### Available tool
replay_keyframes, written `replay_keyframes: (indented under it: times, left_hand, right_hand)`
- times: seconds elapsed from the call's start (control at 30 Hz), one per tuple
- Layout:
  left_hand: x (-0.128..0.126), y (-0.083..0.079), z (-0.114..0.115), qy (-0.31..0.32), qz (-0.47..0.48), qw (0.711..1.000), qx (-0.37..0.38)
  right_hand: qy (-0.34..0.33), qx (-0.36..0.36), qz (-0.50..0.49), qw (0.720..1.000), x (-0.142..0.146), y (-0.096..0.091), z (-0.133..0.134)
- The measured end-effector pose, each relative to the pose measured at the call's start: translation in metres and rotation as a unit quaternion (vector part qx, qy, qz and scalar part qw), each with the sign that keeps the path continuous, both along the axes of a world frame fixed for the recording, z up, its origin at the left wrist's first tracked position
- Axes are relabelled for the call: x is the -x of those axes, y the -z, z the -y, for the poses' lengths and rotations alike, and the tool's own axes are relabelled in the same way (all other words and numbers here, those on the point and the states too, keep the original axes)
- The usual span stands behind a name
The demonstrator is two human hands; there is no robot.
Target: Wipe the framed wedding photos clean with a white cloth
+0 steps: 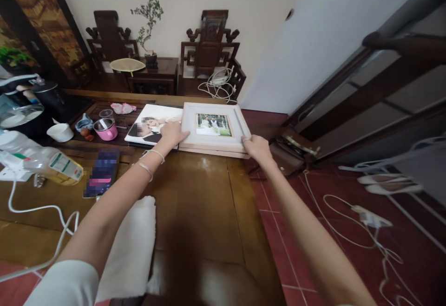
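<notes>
A plastic bottle (55, 166) lies on its side at the left of the tabletop (198, 204), with a pink cup (106, 129) beyond it and a white cloth (134, 245) near the front edge. A loose photo print (149, 122) lies flat just left of the picture frame (213, 132). The left hand (172, 134) rests on the print, fingers stretched out and apart, thumb touching the frame's left border. The frame lies face up at the far right of the tabletop, its long axis running left to right, the photo's bottom edge toward the person. The right hand (257, 147) has its fingers curled and clamped on the frame's near right corner. A brown bag (287, 156) sits on the floor beside it.
</notes>
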State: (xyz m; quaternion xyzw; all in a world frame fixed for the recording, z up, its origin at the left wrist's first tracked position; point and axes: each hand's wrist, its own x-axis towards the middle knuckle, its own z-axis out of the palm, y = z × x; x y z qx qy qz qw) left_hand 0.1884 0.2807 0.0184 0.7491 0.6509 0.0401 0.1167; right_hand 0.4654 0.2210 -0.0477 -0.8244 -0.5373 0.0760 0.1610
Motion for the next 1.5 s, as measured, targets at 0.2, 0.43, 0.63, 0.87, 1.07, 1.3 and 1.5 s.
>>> replay_keyframes:
  times: [0.2,0.43,0.63,0.87,1.07,1.3,1.5]
  left_hand:
    - [-0.013,0.009,-0.003,0.046,-0.080,0.992,-0.085]
    - [0.006,-0.028,0.051,0.047,0.077,0.986,-0.140]
    - [0.051,-0.029,0.149,0.057,0.362,0.930,-0.031]
    - [0.082,0.013,0.251,0.069,0.376,0.921,0.067]
    - [0.083,0.032,0.271,0.103,0.261,0.958,0.059]
    - [0.077,0.046,0.273,0.097,0.134,0.986,0.023]
    - [0.070,0.042,0.279,0.109,0.028,0.993,-0.026]
  right_hand:
    - [-0.039,-0.025,0.046,0.998,0.006,-0.013,0.005]
    - [-0.043,-0.180,0.033,0.982,0.008,-0.051,0.071]
    - [0.000,-0.192,-0.108,0.975,0.028,-0.068,0.188]
    - [0.033,-0.108,-0.204,0.973,0.049,-0.033,0.287]
    - [0.042,-0.107,-0.232,0.966,0.059,0.001,0.310]
    - [0.067,-0.080,-0.251,0.962,0.063,0.015,0.308]
    - [0.077,-0.078,-0.227,0.968,0.062,0.016,0.305]
